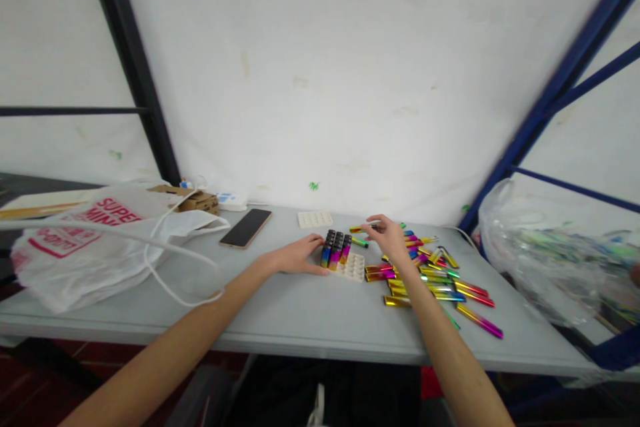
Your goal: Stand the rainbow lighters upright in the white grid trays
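My left hand [299, 255] reaches around the left side of a white holed tray [354, 268], thumb at the front and fingertips at the back, gripping it. Several shiny gradient-coloured tubes with black tops [336, 250] stand upright in the tray's left part; holes show on its right. Behind and to the right, my right hand [386, 233] pinches a gold tube [356, 229] near its dark end, just above the table. A green tube [360, 242] lies below those fingers. Under and beside my right forearm spreads a loose pile of metallic tubes [440, 283].
Behind stands a second white holed tray [315, 219]. Left on the grey table [280, 320] are a phone [246, 227], a white plastic bag [90, 247], a cardboard box [200, 201] and a looping white cable [165, 247]. At right sits a clear plastic bag [535, 260] near blue frame bars.
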`<control>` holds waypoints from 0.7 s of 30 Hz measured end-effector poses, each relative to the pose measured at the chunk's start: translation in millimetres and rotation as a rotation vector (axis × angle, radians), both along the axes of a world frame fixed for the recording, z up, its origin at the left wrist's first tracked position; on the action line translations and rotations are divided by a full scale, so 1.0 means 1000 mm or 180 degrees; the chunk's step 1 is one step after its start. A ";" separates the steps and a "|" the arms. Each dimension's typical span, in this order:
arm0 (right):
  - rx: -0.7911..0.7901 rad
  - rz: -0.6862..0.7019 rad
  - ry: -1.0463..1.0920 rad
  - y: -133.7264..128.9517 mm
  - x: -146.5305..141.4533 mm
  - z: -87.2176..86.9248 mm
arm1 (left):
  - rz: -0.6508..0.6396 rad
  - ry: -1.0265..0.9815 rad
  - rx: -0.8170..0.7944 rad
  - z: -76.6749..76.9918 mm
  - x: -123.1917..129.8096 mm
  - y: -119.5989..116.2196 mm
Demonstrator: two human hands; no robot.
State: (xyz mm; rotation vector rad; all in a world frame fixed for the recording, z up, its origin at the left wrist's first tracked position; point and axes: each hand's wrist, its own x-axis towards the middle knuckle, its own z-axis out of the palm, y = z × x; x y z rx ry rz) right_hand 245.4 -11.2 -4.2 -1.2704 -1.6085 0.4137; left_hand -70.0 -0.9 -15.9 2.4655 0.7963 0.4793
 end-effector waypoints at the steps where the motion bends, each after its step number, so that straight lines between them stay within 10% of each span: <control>1: -0.0042 0.0075 0.0260 0.000 -0.003 0.000 | 0.0002 0.0001 0.0001 0.000 0.000 0.000; 21: -0.0760 0.0999 0.1420 -0.021 -0.039 0.018 | -0.0014 0.0105 0.0060 0.000 -0.001 0.000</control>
